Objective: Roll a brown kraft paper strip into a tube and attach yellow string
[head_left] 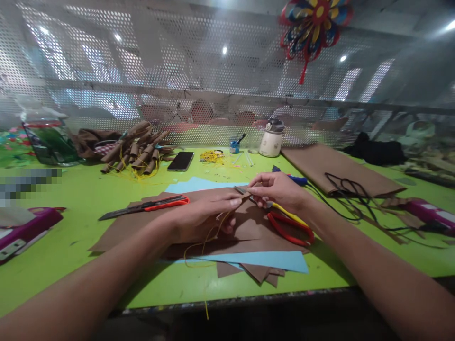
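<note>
My left hand (202,217) is closed in a pinch on a small brown paper piece (245,195), and a yellow string (209,237) trails down from under it. Facing it, my right hand (279,189) pinches the other end of the same piece. Both hands hover over brown paper sheets (249,232) laid on blue paper (270,259). Red-and-yellow handled pliers (289,225) lie just under my right wrist. An orange-handled scissors (149,207) rests left of my left hand.
The green table (71,227) carries a pile of rolled brown paper cones (137,151), a phone (180,161), a white jar (272,138), a brown sheet with black cord (337,177) and pink cases at both sides. A perforated metal screen (177,71) backs the table.
</note>
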Demonstrator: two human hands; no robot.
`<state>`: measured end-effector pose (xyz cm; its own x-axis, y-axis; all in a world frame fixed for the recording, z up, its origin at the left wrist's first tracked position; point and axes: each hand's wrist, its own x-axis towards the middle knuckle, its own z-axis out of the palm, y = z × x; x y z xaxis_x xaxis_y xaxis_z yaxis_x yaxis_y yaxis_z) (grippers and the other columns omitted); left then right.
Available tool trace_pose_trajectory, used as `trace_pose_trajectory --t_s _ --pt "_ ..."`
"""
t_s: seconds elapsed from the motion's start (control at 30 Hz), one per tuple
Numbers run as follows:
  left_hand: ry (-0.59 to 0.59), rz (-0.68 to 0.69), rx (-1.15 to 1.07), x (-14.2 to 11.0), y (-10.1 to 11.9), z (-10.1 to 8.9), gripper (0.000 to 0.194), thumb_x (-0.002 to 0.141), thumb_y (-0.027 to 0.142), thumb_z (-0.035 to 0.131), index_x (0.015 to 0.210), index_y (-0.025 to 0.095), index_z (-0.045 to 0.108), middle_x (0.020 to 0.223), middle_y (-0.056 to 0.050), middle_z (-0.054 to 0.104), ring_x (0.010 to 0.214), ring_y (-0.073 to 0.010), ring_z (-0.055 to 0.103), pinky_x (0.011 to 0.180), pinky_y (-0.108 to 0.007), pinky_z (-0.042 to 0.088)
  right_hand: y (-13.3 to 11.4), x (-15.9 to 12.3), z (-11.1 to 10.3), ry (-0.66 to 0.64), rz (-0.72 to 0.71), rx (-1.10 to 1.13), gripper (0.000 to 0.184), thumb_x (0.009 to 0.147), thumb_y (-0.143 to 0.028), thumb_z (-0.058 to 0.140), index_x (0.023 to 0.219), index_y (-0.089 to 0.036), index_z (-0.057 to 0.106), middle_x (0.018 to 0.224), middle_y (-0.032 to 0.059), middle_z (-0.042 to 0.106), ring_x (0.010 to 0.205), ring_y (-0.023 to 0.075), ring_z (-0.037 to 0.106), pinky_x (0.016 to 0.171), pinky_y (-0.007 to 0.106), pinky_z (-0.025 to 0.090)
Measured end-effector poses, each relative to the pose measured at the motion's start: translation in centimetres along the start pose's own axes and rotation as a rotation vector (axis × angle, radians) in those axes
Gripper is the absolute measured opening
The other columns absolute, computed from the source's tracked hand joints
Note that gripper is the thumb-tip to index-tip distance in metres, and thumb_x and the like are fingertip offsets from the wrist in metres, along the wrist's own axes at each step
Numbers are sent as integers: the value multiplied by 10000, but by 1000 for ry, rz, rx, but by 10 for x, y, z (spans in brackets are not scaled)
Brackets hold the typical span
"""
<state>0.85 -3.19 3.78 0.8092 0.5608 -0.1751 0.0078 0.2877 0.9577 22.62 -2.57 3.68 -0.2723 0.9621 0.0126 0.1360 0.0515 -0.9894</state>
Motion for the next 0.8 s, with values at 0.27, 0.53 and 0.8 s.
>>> trace_pose_trajectory --t_s 0.27,0.53,0.8 --pt "20 -12 -99 9 -4 2 290 883 363 508 1071 147 556 761 -33 573 611 -118 542 666 -316 450 -2 -4 16 -72 -55 -158 268 718 -358 697 845 -133 626 570 -8 600 496 89 544 494 222 424" --pt "87 -13 54 9 -6 4 253 862 293 539 1034 111 575 619 6 511 544 -103 499 566 -271 421 -2 -6 23 -77 -110 -249 255 743 -360 668 864 -136 654 658 24 637 544 96 553 554 243 437" --pt "54 23 103 10 -10 2 202 887 305 495 1004 149 548 593 31 459 499 -89 447 484 -223 385 -6 -6 17 -127 -51 -49 245 758 -343 663 880 -131 678 638 14 651 531 87 578 541 228 491"
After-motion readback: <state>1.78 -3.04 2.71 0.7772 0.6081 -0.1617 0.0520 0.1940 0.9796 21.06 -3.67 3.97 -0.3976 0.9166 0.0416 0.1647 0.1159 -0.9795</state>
